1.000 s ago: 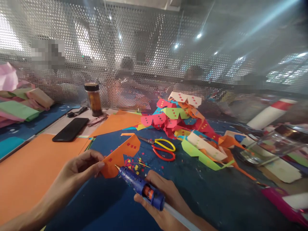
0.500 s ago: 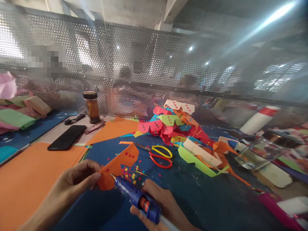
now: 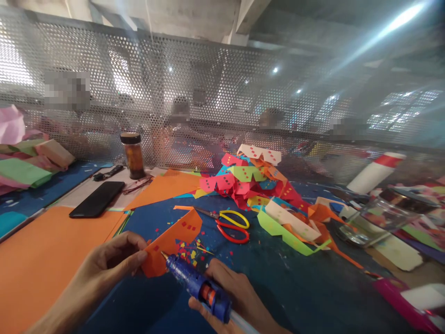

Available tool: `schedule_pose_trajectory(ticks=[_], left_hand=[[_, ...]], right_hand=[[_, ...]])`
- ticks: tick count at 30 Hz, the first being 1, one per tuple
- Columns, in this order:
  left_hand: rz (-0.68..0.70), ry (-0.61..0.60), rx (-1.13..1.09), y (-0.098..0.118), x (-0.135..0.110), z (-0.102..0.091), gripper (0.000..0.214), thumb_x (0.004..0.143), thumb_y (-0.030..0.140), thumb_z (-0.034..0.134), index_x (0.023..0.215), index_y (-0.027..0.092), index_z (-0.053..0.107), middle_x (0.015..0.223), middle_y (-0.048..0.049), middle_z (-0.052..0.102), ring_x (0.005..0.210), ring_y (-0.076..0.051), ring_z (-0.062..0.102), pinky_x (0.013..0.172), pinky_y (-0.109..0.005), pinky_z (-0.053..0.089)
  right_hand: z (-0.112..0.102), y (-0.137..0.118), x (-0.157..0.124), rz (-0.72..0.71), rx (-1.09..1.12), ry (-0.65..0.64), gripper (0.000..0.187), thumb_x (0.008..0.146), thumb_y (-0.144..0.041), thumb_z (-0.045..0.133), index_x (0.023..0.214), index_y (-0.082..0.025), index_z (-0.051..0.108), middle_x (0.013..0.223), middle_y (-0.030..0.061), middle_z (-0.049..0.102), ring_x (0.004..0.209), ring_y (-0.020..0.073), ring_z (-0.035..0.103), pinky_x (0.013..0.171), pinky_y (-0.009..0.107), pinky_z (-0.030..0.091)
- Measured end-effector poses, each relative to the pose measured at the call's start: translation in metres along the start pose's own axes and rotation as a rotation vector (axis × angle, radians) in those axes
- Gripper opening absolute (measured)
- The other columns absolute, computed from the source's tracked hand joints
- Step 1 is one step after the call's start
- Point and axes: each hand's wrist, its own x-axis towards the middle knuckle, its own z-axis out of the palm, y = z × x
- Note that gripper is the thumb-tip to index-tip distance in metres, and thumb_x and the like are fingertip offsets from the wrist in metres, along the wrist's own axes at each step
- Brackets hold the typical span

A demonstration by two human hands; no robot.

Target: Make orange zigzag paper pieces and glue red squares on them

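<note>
Between thumb and fingers, my left hand [image 3: 116,260] pinches one end of an orange paper mask [image 3: 177,232] that carries small red squares. My right hand [image 3: 236,287] is wrapped round a blue glue gun [image 3: 194,278] with a clear glue stick coming out of its back. The metal nozzle points at the mask's face, close to the pinched end; whether it touches the paper I cannot tell. Tiny coloured paper bits [image 3: 193,250] lie scattered just beyond the nozzle. Behind them rest scissors [image 3: 231,226] with one yellow and one red handle.
A heap of decorated paper masks [image 3: 243,178] lies at the back centre. Orange sheets [image 3: 52,260], a black phone [image 3: 97,199] and a brown-filled jar [image 3: 132,155] are on the left. A clear jar [image 3: 385,218] and a white bottle [image 3: 375,174] stand right. Perforated metal panels [image 3: 215,93] close off the back.
Almost nothing differs. The orange mask and the glue gun's tip have shifted very slightly; both hands keep their grip.
</note>
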Motion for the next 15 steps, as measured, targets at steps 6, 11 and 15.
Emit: schedule_pose_trajectory(ticks=[6,11,15], left_hand=[[-0.029,0.009,-0.004,0.0053,-0.0013,0.0017,0.032,0.075,0.054,0.075,0.076,0.023,0.069,0.062,0.0032,0.066,0.061,-0.014,0.058,0.057,-0.021,0.045],[-0.042,-0.020,-0.004,0.0077,-0.0041,0.0018,0.031,0.076,0.054,0.074,0.078,0.024,0.069,0.065,0.0027,0.069,0.064,-0.016,0.060,0.059,-0.023,0.046],[-0.035,0.001,0.013,0.0063,-0.0042,0.0019,0.029,0.078,0.053,0.073,0.077,0.024,0.068,0.066,0.0031,0.068,0.064,-0.016,0.061,0.060,-0.023,0.046]], right_hand=[[-0.0123,-0.0115,0.0023,0.053,0.015,-0.093,0.030,0.094,-0.046,0.058,0.082,-0.023,0.044,0.069,-0.0042,0.053,0.053,0.0104,0.053,0.049,0.022,0.032],[-0.0126,-0.0125,0.0012,0.070,-0.013,-0.105,0.026,0.094,-0.041,0.060,0.083,-0.024,0.044,0.069,-0.0047,0.053,0.053,0.0103,0.051,0.049,0.022,0.031],[-0.0123,-0.0116,0.0015,0.066,0.007,-0.111,0.025,0.093,-0.039,0.060,0.084,-0.023,0.044,0.070,-0.0044,0.053,0.055,0.0105,0.052,0.050,0.022,0.033]])
